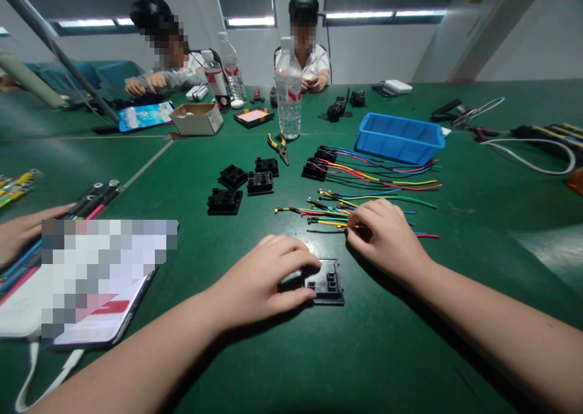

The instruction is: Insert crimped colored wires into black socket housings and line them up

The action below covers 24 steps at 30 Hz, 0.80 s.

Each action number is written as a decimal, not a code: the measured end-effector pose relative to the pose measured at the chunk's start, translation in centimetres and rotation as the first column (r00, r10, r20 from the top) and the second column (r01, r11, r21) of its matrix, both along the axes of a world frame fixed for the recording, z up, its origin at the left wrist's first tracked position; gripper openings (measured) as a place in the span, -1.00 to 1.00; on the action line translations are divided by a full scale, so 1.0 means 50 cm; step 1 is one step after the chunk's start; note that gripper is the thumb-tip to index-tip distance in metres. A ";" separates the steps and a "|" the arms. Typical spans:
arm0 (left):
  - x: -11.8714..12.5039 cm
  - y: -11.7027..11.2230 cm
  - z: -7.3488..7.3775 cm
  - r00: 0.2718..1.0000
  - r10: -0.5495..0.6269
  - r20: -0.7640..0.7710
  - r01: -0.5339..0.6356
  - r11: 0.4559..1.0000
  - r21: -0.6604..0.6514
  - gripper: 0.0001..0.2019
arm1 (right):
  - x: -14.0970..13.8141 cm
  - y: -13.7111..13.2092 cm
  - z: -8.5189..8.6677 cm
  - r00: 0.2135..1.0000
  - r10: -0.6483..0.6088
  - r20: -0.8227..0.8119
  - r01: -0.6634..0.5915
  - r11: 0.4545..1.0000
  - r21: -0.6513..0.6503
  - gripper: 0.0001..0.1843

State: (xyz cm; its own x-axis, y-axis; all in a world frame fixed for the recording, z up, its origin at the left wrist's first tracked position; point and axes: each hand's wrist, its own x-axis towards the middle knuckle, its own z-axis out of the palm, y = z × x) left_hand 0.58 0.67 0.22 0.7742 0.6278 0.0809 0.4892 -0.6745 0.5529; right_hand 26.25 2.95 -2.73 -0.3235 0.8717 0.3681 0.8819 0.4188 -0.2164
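Observation:
My left hand (268, 277) holds a flat black plastic base (328, 283) on the green table, thumb and fingers along its left side. Small raised posts show on the base's upper face. To the right, my right hand (385, 232) is closed in a pinch at the pile of coloured wires (319, 212), at a wire whose exact colour its fingers hide. These wires have small metal terminals at their left ends. Several more black plastic bases (225, 201) lie ahead of my left hand. Behind the pile, two black bases (315, 169) have wires attached that run right.
Pliers (281, 148) and a water bottle (288, 95) stand beyond the bases, with a blue bin (399, 139) at right. A phone (113, 317) with cables and another person's hand (22, 235) near thick cables are at left. Two people sit across the table.

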 end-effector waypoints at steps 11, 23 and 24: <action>0.003 0.001 -0.001 1.000 -0.006 0.002 0.006 1.000 0.007 -0.71 | 0.001 0.000 0.000 1.000 -0.008 -0.006 0.007 1.000 -0.010 -0.98; -0.001 0.000 -0.001 1.000 -0.009 0.003 0.009 1.000 0.006 -0.71 | -0.001 0.000 0.002 1.000 -0.005 -0.003 0.005 1.000 -0.008 -0.95; -0.001 0.000 -0.001 1.000 -0.008 0.001 0.008 1.000 0.006 -0.71 | -0.001 -0.001 0.002 1.000 -0.005 -0.002 0.005 1.000 -0.007 -0.95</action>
State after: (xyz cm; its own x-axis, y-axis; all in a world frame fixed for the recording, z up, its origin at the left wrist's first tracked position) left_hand 0.55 0.66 0.17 0.7790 0.6211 0.0855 0.4830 -0.6815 0.5499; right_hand 26.18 2.91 -2.62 -0.3188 0.8756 0.3629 0.8835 0.4132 -0.2208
